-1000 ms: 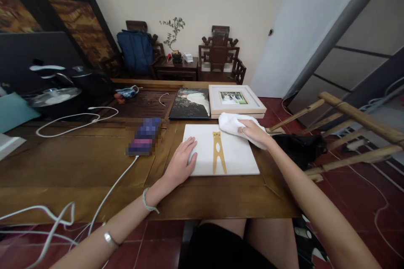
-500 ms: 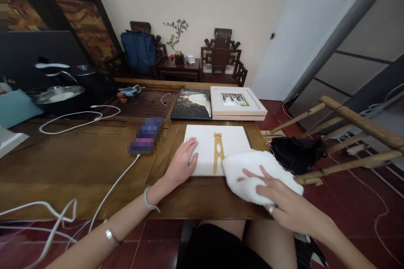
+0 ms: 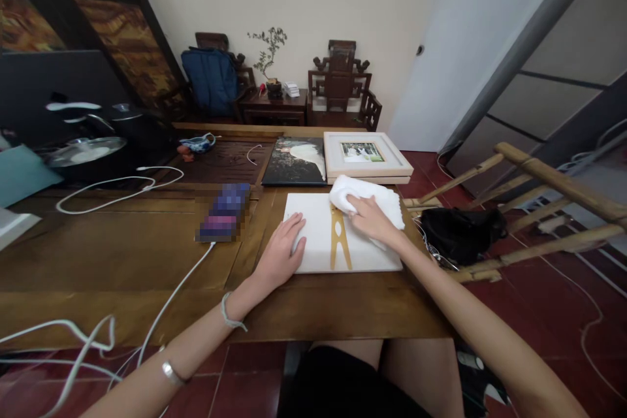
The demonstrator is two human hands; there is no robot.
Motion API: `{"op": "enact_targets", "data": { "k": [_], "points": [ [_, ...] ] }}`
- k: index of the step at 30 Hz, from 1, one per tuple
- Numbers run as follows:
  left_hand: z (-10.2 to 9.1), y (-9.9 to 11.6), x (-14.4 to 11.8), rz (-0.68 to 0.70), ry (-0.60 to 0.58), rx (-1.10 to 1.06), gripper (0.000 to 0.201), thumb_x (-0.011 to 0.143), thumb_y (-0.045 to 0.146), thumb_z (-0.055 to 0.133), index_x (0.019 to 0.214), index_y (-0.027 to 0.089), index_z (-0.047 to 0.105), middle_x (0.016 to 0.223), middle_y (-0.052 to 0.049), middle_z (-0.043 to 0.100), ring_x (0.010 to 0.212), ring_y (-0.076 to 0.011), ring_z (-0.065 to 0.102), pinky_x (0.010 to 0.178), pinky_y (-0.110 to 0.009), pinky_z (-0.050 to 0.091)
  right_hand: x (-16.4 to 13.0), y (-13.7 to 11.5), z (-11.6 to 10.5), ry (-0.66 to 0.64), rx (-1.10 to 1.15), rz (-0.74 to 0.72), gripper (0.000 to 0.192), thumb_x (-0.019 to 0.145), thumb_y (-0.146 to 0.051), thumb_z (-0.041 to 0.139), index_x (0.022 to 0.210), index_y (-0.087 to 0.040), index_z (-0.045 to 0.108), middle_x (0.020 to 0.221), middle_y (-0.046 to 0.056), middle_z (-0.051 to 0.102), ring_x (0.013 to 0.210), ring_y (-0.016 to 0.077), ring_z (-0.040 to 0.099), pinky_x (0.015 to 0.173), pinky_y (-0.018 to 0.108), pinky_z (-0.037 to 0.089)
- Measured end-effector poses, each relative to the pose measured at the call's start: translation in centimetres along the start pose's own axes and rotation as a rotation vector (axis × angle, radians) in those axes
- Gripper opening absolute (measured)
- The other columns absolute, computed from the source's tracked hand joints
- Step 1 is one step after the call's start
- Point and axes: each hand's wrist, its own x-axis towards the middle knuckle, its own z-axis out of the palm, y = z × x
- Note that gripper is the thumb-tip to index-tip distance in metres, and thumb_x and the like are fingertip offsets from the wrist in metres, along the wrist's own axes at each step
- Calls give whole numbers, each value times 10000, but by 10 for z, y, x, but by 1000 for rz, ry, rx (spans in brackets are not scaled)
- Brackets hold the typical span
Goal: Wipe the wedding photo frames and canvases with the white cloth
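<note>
The cat-print panel (image 3: 319, 236) lies under the right hand (image 3: 371, 218), whose fingers grip a white towel (image 3: 378, 192) over its far edge; the left hand's (image 3: 280, 249) fingers, gripping nothing, rest extended on its left side. Beneath is the wooden surface (image 3: 313, 308). Wiping seems underway; another stroke would call for steady bracing.

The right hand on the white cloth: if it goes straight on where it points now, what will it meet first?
Past the white cloth under its fingers, the right hand would probably meet the dark photo panel first; height is unclear, so it might pass above it.
</note>
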Motion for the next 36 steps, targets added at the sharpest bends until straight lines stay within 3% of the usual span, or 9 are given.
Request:
{"op": "enact_targets", "data": {
  "k": [3, 6, 12, 15, 18, 22, 29, 32, 36],
  "points": [
    [0, -1, 0, 2, -8, -8, 394, 877, 226, 417, 1253, 132, 486, 1352, -166, 475, 1297, -265, 395, 1077, -509, 312, -1, -19, 15, -11, -49, -81, 406, 766, -92, 364, 1140, -131, 518, 1304, 174, 496, 1317, 348, 271, 1009, 644, 158],
    [0, -2, 0, 9, -20, -11, 403, 878, 229, 414, 1257, 112, 482, 1351, -177, 473, 1299, -267, 390, 1079, -507, 307, -28, -39, 23, -58, -130, -190, 445, 723, -62, 404, 1136, -140, 550, 1430, 139, 370, 1367, 361, 128, 1031, 659, 90],
    [0, -1, 0, -9, -11, -14, 406, 871, 224, 419, 1255, 115, 492, 1353, -173, 473, 1302, -268, 387, 1086, -502, 296, -109, -77, 10, -248, -85, -326, 439, 691, -97, 466, 1105, -176, 589, 1479, 102, 298, 1382, 352, 59, 1046, 667, 58],
    [0, -1, 0, -8, -15, -19, 403, 872, 219, 411, 1253, 116, 492, 1358, -173, 468, 1304, -268, 383, 1085, -506, 298, -127, -84, 2, -303, -23, -366, 424, 688, -103, 471, 1082, -194, 596, 1474, 74, 315, 1389, 319, 64, 1066, 644, 53],
    [0, -2, -1, 9, -25, -15, 414, 869, 205, 401, 1262, 104, 481, 1364, -183, 459, 1306, -271, 380, 1080, -515, 303, -115, -75, 0, -285, 33, -344, 417, 668, -81, 457, 1045, -185, 603, 1420, 99, 404, 1380, 282, 160, 1083, 607, 89],
    [1, -3, -1, 16, -6, -11, 411, 869, 211, 414, 1259, 105, 481, 1352, -182, 472, 1298, -269, 391, 1078, -513, 308, -63, -45, 3, -193, 20, -273, 403, 696, -53, 414, 1048, -150, 584, 1304, 159, 518, 1357, 251, 250, 1085, 558, 155],
    [1, -2, 0, 15, 1, -4, 396, 878, 221, 414, 1257, 125, 476, 1354, -171, 471, 1298, -260, 392, 1078, -506, 312, 19, -27, 14, -59, -147, -207, 419, 776, -84, 386, 1171, -121, 523, 1284, 202, 511, 1333, 323, 268, 996, 621, 244],
    [2, -3, -1, 14, -3, -13, 394, 881, 221, 412, 1258, 128, 474, 1357, -169, 468, 1300, -258, 389, 1081, -505, 308, 11, -40, 22, -54, -228, -226, 442, 775, -112, 426, 1203, -146, 530, 1388, 174, 414, 1343, 365, 210, 999, 664, 183],
    [3, -5, -1, 13, -4, -37, 394, 890, 212, 383, 1267, 134, 468, 1366, -165, 459, 1307, -250, 382, 1087, -499, 302, -40, -65, 33, -82, -285, -282, 370, 790, -153, 474, 1138, -162, 599, 1460, 170, 300, 1352, 405, 145, 1017, 688, 82]
  ]
}}
